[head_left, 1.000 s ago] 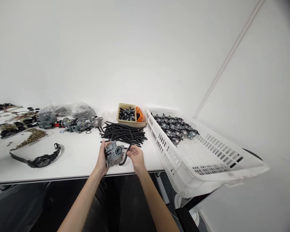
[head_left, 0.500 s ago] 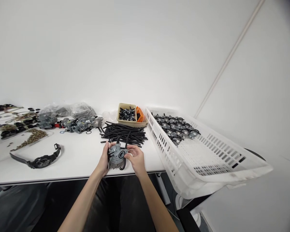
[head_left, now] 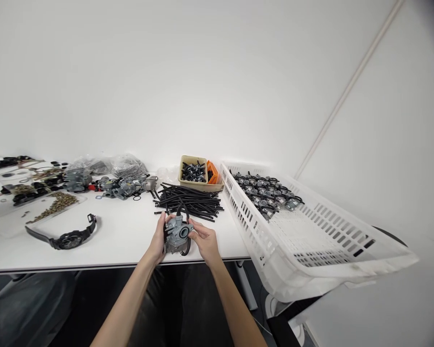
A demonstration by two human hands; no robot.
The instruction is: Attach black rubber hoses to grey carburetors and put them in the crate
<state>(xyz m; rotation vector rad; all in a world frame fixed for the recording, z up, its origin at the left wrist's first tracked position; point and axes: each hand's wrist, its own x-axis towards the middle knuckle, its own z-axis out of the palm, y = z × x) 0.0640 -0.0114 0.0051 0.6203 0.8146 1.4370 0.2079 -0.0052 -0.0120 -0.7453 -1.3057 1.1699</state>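
Newly turned in the clenched left grip (head_left: 158, 239), carburettor (head_left: 177, 235) with looped black hose (head_left: 186, 248), right grip (head_left: 205, 242) against it, hold unclear.

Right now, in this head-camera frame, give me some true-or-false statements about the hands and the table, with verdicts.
1. The left hand and right hand both touch a grey metal carburettor. True.
2. A black strap wristwatch lies inside the white slotted plastic crate. False: it lies on the white table, left of the hands.
3. A pile of black rubber hoses lies just beyond the hands. True.
4. The tan tray is full of hoses. False: it holds small black and metal parts.
5. The crate holds a cluster of carburettors. True.
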